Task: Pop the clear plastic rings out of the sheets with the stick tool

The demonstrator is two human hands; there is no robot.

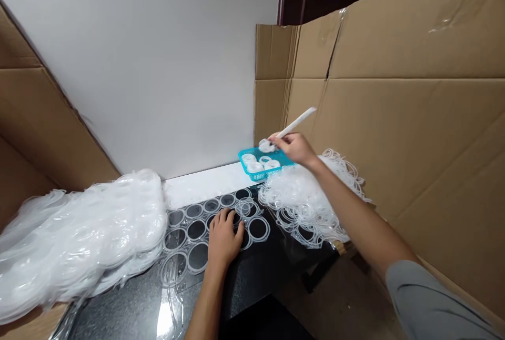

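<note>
My left hand [224,237] lies with fingers spread on a clear plastic sheet of joined rings [196,229], which rests on a dark glossy tabletop. My right hand [294,146] is closed around a slim white stick [298,122] that slants up to the right. Small white rings [265,145] show at its fingertips; whether the fingers or the stick hold them cannot be made out. Just below is a turquoise basket [258,176] with several white rings [254,166] inside. A loose ring piece [244,207] lies on the sheet near my left fingers.
At left rises a large stack of translucent ring sheets [106,224]. A tangled pile of ring sheets [303,192] lies at right, beneath my right forearm. A white strip [209,183] runs along the wall [169,66]. Cardboard panels [414,135] stand on both sides.
</note>
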